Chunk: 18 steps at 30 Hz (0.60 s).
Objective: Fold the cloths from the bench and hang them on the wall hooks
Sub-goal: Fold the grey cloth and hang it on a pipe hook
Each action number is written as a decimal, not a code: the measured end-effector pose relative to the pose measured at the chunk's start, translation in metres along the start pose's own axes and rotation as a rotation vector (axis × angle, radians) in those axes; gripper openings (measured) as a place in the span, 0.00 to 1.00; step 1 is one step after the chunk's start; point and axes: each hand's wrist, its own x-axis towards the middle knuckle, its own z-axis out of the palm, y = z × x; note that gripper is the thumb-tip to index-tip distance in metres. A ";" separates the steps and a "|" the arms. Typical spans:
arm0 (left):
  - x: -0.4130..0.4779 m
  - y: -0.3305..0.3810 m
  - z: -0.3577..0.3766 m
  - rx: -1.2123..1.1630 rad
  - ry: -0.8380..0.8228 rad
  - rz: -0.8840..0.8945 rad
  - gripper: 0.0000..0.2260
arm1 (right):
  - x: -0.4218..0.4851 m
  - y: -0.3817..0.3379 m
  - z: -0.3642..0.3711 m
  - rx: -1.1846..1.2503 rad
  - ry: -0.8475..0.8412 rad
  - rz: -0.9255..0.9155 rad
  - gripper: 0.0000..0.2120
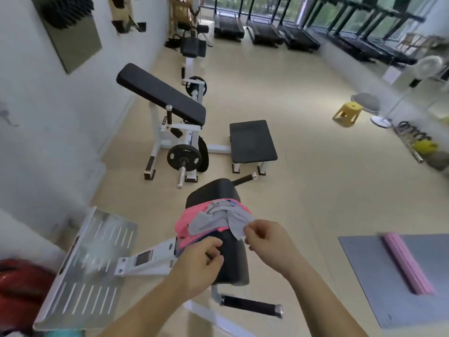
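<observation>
Cloths heaped on the black bench pad (230, 261): grey cloth (218, 218) on top, pink cloth (190, 221) beneath, draped over the pad's side. Right hand (264, 239) pinches a grey corner, likely to peel it free for folding. Left hand (201, 259) is curled at the heap's near edge; cannot tell if it grips, probably steadying the rest

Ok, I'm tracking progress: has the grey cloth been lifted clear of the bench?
No, the grey cloth lies on the pink cloth atop the bench, its corner pinched by the right hand.
</observation>
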 end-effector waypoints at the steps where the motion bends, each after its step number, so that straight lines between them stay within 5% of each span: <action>1: 0.001 0.005 0.025 -0.029 0.008 -0.023 0.15 | -0.006 0.017 -0.011 0.014 -0.004 0.013 0.15; 8: -0.005 0.008 0.126 -0.121 0.009 -0.230 0.23 | -0.014 0.084 -0.050 0.167 -0.076 0.085 0.10; 16: 0.070 -0.014 0.097 -0.073 0.165 -0.408 0.16 | 0.049 0.081 -0.045 0.216 -0.154 0.082 0.08; 18: 0.105 -0.018 0.096 -0.090 0.203 -0.418 0.07 | 0.073 0.084 -0.041 0.189 -0.143 0.095 0.09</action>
